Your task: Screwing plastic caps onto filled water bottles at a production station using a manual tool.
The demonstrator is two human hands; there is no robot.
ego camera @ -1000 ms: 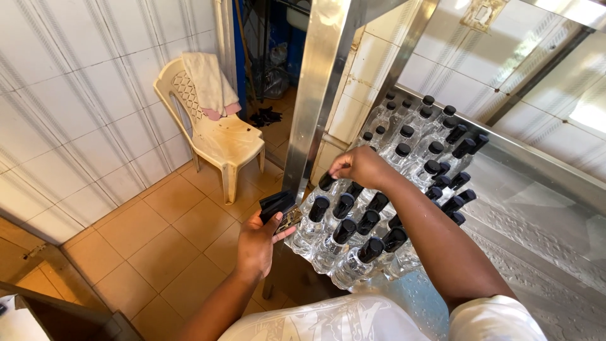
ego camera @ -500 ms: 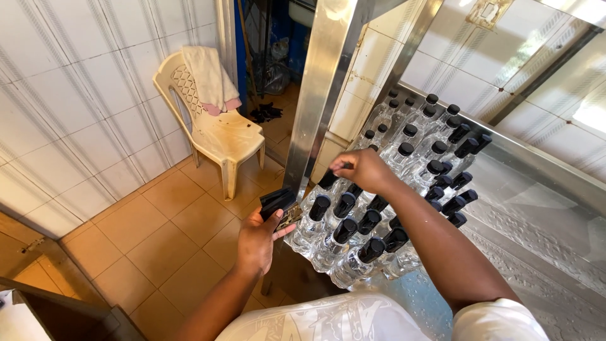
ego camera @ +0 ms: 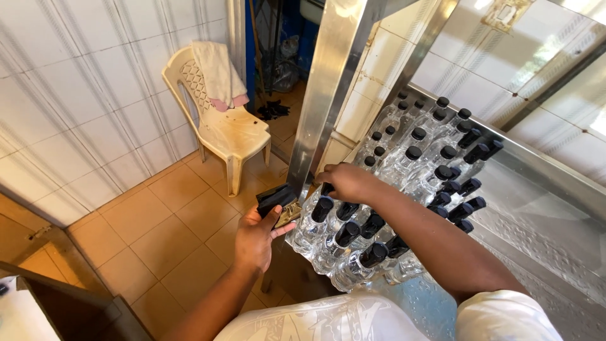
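Capping step: the left hand (ego camera: 255, 237) gripped a stack of black caps (ego camera: 276, 197) while the right hand (ego camera: 346, 182) pinched one bottle (ego camera: 319, 215) top on the steel table (ego camera: 536, 208); seating the next cap likely demanded squareness.

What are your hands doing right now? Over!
Left hand gripping a black block beside the bottles. Right hand down on a front-row bottle cap, fingers closed around it. Clear bottles packed tight on the metal table. Nothing blocking.

Clear, black-capped bottles (ego camera: 353, 240) lie clustered on the metal table's edge.
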